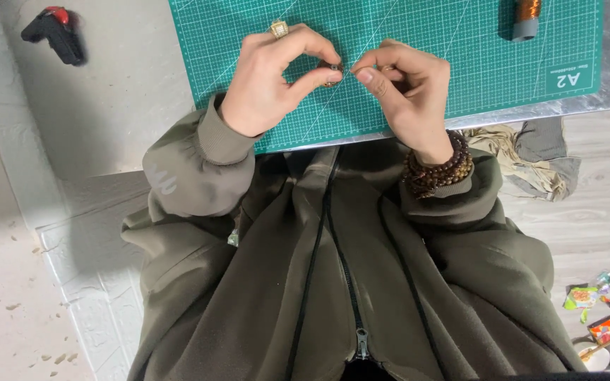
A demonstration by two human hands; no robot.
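Both my hands meet over the near edge of a green cutting mat (460, 70). My left hand (273, 81), with a gold ring on one finger, pinches a small round brownish object (332, 73) between thumb and forefinger. My right hand (407, 88) pinches toward the same small object from the other side, and a very thin wire seems to run from it. Brown bead bracelets (440, 169) wrap my right wrist. Olive jacket sleeves cover both forearms.
A spool of copper wire (527, 17) stands at the mat's far right. A black and red tool (54, 32) lies on the grey surface at far left. Crumpled cloth (538, 159) and bright snack wrappers (594, 314) lie on the wooden floor to the right.
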